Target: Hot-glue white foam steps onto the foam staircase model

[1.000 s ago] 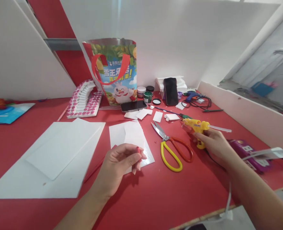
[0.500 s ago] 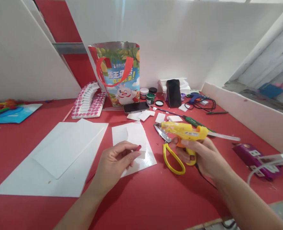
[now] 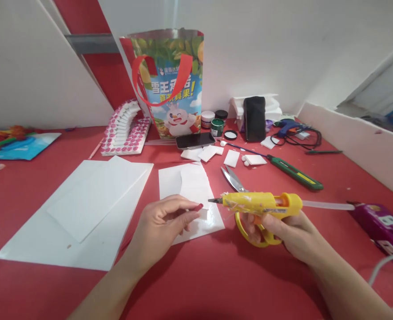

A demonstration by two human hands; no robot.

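Observation:
Between the thumb and fingers of my left hand (image 3: 166,231) is a small red piece (image 3: 199,207), too small to identify. It is held over the near part of a white sheet (image 3: 216,222) with a white paper piece (image 3: 192,184) on top. My right hand (image 3: 286,233) is wrapped round a yellow glue gun (image 3: 252,203), whose metal nozzle points left at the red piece, with a gap between them. A clear glue stick (image 3: 326,205) sticks out of its back. Yellow-handled scissors (image 3: 233,178) lie partly hidden beneath the gun and my right fingers.
Large white boards (image 3: 49,240) lie at the left. Behind stand a colourful bag (image 3: 179,102), a pink-and-white arch (image 3: 125,133), paint jars (image 3: 217,128) and a black phone (image 3: 254,119). A green cutter (image 3: 296,172) and purple pack (image 3: 381,226) are at the right.
The glue gun has come down and levelled, its nozzle now closer to the red piece in my left hand. The camera view has shifted, so more of the scissor blades and green cutter shows.

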